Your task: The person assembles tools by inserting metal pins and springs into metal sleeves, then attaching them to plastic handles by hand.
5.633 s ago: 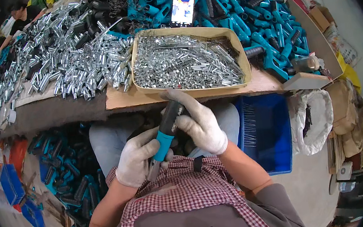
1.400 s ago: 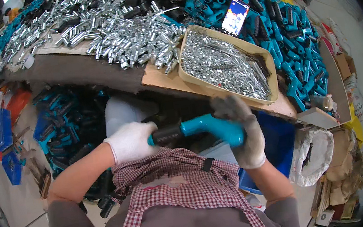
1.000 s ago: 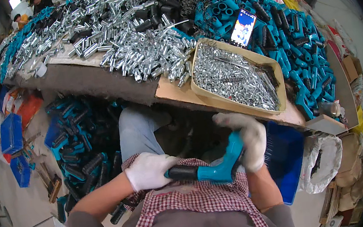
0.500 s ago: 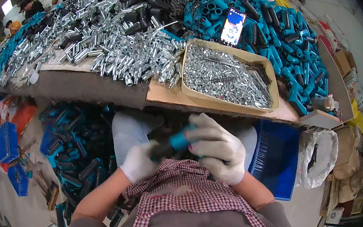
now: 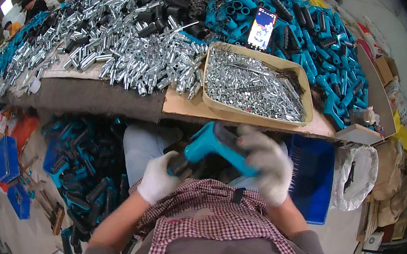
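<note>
Over my lap is a teal and black branched plastic tool handle [image 5: 205, 144]. My left hand [image 5: 158, 179], in a white glove, is closed around its black end. My right hand [image 5: 269, 164], also gloved in white, is at the right side of the part, beside its teal branch. Motion smears that hand, so I cannot make out whether its fingers grip or only touch the part. On the bench edge ahead, a cream tray [image 5: 258, 119] holds many small metal pins, screws and springs.
Shiny metal tubes [image 5: 155, 64] are heaped on the bench, with teal plastic parts [image 5: 333, 65] at right. A lit phone [image 5: 262, 28] leans there. Teal and black handles [image 5: 80, 177] pile up below left. A blue bin [image 5: 316, 179] and white sack [image 5: 356, 174] stand right.
The handle has turned, and its branched teal body now shows between my hands. My right hand has shifted to the right and blurred. My left hand keeps its hold.
</note>
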Demonstrator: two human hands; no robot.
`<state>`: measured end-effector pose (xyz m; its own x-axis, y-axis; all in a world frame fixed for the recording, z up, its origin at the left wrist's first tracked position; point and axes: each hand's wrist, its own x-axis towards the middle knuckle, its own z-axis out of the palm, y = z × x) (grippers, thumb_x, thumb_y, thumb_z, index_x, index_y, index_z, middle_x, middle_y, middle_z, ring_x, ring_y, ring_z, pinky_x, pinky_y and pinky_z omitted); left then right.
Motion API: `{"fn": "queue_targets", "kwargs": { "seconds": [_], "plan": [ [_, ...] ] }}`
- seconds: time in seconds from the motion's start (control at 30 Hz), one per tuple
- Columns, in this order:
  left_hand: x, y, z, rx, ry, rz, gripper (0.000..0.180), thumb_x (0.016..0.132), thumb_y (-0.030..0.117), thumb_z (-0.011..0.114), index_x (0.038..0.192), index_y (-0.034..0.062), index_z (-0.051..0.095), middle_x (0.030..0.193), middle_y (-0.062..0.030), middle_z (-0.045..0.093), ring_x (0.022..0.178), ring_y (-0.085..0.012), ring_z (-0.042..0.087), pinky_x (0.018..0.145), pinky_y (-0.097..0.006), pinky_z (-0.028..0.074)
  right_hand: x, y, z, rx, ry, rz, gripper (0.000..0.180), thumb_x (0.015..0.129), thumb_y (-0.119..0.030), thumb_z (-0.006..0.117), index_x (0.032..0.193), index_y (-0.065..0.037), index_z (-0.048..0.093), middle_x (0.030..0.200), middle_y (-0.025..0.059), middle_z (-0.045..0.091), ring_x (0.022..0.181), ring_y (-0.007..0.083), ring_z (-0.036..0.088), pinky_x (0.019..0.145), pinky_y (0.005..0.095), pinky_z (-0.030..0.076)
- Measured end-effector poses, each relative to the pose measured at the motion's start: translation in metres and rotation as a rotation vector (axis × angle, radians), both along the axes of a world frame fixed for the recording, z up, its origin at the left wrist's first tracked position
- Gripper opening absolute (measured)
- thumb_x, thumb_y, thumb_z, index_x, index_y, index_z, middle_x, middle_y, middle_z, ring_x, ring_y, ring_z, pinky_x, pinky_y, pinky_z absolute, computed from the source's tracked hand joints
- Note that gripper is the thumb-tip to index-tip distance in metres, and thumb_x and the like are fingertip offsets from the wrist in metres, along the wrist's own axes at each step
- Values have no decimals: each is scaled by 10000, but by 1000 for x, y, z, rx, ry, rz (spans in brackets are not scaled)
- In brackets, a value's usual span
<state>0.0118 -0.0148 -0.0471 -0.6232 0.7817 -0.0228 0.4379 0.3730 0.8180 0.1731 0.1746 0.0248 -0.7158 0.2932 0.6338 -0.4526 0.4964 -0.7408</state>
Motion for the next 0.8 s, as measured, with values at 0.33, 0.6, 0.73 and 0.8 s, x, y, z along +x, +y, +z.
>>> {"fn": "queue_targets", "kwargs": {
  "seconds": [0.33, 0.6, 0.73, 0.8],
  "plan": [
    [-18, 32, 57, -248, 724, -714, 244, 779, 232, 674, 991, 113, 651, 825, -94, 656, 796, -289, 692, 659, -451, 550, -20, 21, -46, 540, -765, 8, 321, 954, -343, 586, 1036, -67, 727, 847, 191, 690, 780, 343, 664, 749, 419, 526],
    [-93, 113, 57, -168, 598, -60, 469, 855, 336, 657, 1263, 114, 591, 1024, -172, 676, 961, -364, 660, 797, -473, 523, -5, 13, -54, -800, -835, 265, 276, 958, -153, 582, 1191, -7, 554, 915, 54, 615, 803, 121, 578, 742, 274, 493],
    [-87, 126, 35, -309, 731, -134, 404, 879, 342, 631, 1202, 104, 578, 984, -161, 675, 904, -368, 668, 774, -484, 526, 3, 11, -47, -723, -663, 225, 523, 889, -248, 639, 1310, -2, 451, 859, 77, 599, 727, 163, 594, 678, 290, 501],
    [-84, 121, 33, -400, 727, -145, 378, 882, 353, 630, 1169, 111, 592, 980, -153, 673, 913, -357, 668, 772, -482, 527, 6, 12, -39, -755, -665, 243, 573, 875, -267, 656, 1337, 2, 451, 887, 85, 610, 715, 155, 590, 667, 280, 492]
  ]
}}
